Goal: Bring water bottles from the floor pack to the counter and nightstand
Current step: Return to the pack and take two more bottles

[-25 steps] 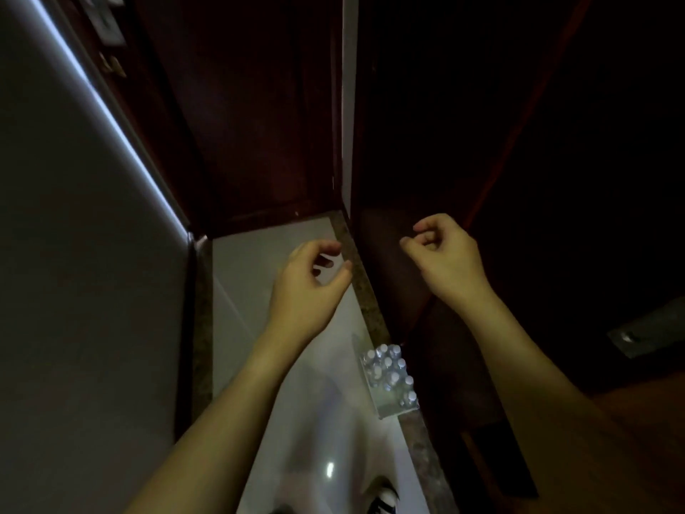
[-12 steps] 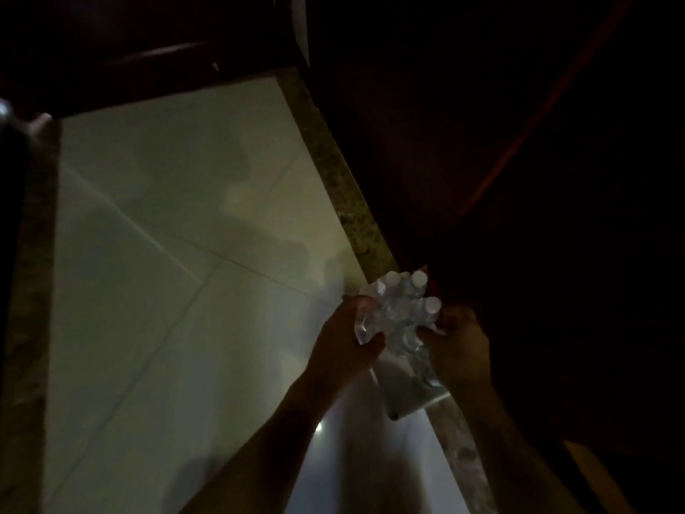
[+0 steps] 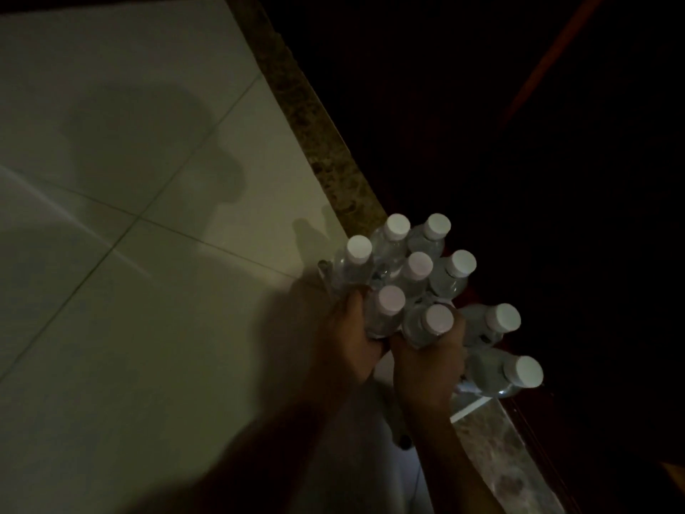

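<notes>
A plastic-wrapped pack of several small water bottles with white caps (image 3: 419,276) stands on the pale tile floor beside a speckled stone border. My left hand (image 3: 352,343) is wrapped around one bottle (image 3: 387,309) at the pack's near side. Just to its right, my right hand (image 3: 430,365) grips the neighbouring bottle (image 3: 430,324). Two more bottles (image 3: 500,320) lean outward at the right, half over the border. The light is dim and both forearms are blurred.
The tile floor (image 3: 129,254) spreads to the left, with my shadow across it. A speckled stone strip (image 3: 318,124) runs diagonally along dark wooden furniture or a door (image 3: 519,142) on the right.
The view has dropped from standing height close to the floor. Both hands went from empty in the air down onto the pack, and each now grips a bottle.
</notes>
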Demonstrator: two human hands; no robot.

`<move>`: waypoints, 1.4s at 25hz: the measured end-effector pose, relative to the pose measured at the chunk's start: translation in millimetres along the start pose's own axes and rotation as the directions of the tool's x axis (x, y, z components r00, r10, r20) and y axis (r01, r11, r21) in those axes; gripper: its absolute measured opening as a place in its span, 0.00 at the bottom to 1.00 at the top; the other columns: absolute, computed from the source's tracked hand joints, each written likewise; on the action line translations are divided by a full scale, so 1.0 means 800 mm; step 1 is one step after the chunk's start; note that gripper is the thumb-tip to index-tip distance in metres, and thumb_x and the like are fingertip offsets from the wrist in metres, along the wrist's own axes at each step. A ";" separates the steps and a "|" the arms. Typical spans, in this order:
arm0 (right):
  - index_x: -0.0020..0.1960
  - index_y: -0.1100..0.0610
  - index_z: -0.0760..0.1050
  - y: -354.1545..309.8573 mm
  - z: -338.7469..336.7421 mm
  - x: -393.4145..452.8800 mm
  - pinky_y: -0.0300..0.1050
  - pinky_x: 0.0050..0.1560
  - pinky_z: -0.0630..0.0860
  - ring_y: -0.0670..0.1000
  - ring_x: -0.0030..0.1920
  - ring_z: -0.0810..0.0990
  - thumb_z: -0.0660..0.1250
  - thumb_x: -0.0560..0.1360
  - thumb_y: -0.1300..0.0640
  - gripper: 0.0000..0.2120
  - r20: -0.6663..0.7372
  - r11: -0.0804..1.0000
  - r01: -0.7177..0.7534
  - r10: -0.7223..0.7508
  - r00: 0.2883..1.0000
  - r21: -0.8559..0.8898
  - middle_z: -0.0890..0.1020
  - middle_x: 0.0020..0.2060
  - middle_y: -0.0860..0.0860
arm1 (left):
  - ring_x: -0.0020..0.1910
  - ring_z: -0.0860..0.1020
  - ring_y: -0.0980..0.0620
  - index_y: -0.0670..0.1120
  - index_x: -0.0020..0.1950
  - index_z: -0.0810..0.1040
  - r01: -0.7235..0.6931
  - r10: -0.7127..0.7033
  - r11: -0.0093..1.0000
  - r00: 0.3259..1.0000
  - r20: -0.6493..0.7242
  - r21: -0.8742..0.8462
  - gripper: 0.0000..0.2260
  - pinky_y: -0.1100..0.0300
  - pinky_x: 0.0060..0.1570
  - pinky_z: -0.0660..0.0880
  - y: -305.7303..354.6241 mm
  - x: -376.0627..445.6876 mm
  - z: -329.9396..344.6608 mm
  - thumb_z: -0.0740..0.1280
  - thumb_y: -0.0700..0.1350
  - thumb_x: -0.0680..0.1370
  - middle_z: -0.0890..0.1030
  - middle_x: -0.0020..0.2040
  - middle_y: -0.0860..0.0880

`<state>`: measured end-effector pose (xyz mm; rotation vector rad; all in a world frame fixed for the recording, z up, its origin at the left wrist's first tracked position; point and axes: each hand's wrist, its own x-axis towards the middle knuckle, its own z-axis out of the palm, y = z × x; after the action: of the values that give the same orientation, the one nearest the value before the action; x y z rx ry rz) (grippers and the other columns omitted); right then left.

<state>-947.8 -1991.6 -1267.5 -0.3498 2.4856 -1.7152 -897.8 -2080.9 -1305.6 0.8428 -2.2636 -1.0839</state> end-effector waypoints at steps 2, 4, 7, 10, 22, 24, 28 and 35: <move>0.56 0.49 0.72 0.014 0.004 0.008 0.33 0.47 0.79 0.34 0.50 0.80 0.74 0.72 0.64 0.19 0.026 0.998 -0.062 0.061 0.998 0.030 0.81 0.49 0.40 | 0.46 0.80 0.49 0.40 0.54 0.78 -0.017 0.016 1.000 0.998 -0.053 -0.004 0.17 0.66 0.54 0.74 -0.005 -0.003 0.007 0.69 0.50 0.71 0.83 0.47 0.44; 0.56 0.48 0.70 0.025 0.003 0.016 0.37 0.44 0.80 0.38 0.49 0.81 0.75 0.70 0.67 0.23 0.059 0.991 -0.105 0.100 0.993 0.085 0.80 0.49 0.44 | 0.45 0.78 0.50 0.42 0.51 0.77 -0.018 0.017 1.000 0.997 -0.076 -0.001 0.16 0.72 0.55 0.70 -0.013 -0.005 0.018 0.73 0.47 0.68 0.82 0.46 0.45; 0.53 0.47 0.69 0.036 -0.002 0.022 0.46 0.39 0.78 0.49 0.44 0.81 0.72 0.69 0.63 0.19 0.098 0.991 -0.097 0.088 0.991 0.096 0.79 0.47 0.50 | 0.49 0.76 0.58 0.46 0.53 0.75 -0.033 0.027 0.998 0.995 -0.099 -0.057 0.23 0.76 0.54 0.68 -0.011 -0.004 0.013 0.81 0.42 0.64 0.82 0.47 0.48; 0.58 0.47 0.74 0.034 -0.003 0.012 0.52 0.44 0.78 0.58 0.47 0.81 0.71 0.69 0.53 0.18 0.108 0.992 -0.060 0.048 0.993 0.108 0.81 0.50 0.56 | 0.59 0.71 0.76 0.46 0.64 0.73 -0.018 0.007 0.984 0.998 -0.060 -0.178 0.31 0.79 0.57 0.65 -0.010 -0.010 0.005 0.81 0.41 0.64 0.76 0.57 0.61; 0.61 0.59 0.73 -0.093 -0.033 0.027 0.56 0.44 0.80 0.53 0.46 0.84 0.69 0.67 0.76 0.25 0.143 0.934 -0.269 0.241 0.960 0.234 0.81 0.42 0.50 | 0.55 0.80 0.59 0.59 0.55 0.74 0.293 -0.242 0.867 0.955 0.173 -0.402 0.23 0.62 0.55 0.77 0.121 0.030 -0.098 0.77 0.41 0.67 0.83 0.53 0.56; 0.58 0.56 0.75 -0.202 -0.065 0.034 0.50 0.38 0.79 0.48 0.41 0.84 0.71 0.58 0.71 0.30 0.185 0.901 -0.245 0.189 0.964 0.359 0.83 0.40 0.49 | 0.50 0.81 0.61 0.60 0.53 0.69 0.267 -0.237 0.861 0.964 0.123 -0.432 0.29 0.65 0.49 0.77 0.202 0.054 -0.169 0.78 0.40 0.60 0.81 0.48 0.59; 0.49 0.48 0.78 -0.489 -0.139 0.073 0.49 0.36 0.79 0.55 0.41 0.82 0.66 0.55 0.70 0.27 0.285 0.823 -0.173 0.015 0.958 0.540 0.82 0.41 0.55 | 0.49 0.82 0.57 0.61 0.53 0.72 0.167 -0.186 0.868 0.983 0.006 -0.467 0.28 0.55 0.47 0.81 0.417 0.135 -0.353 0.78 0.39 0.61 0.82 0.50 0.56; 0.56 0.55 0.73 -1.131 -0.332 0.160 0.39 0.35 0.77 0.45 0.38 0.82 0.62 0.59 0.70 0.26 0.313 0.736 0.051 -0.348 0.884 0.675 0.82 0.37 0.47 | 0.52 0.83 0.55 0.50 0.63 0.74 -0.163 0.032 0.837 0.968 -0.251 -0.522 0.28 0.62 0.50 0.81 0.936 0.292 -0.746 0.80 0.40 0.66 0.82 0.54 0.51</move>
<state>-1010.4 -2087.8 -322.5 -0.8314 1.4589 -2.1660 -908.5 -2178.4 -324.4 0.5690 -1.6540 -1.3973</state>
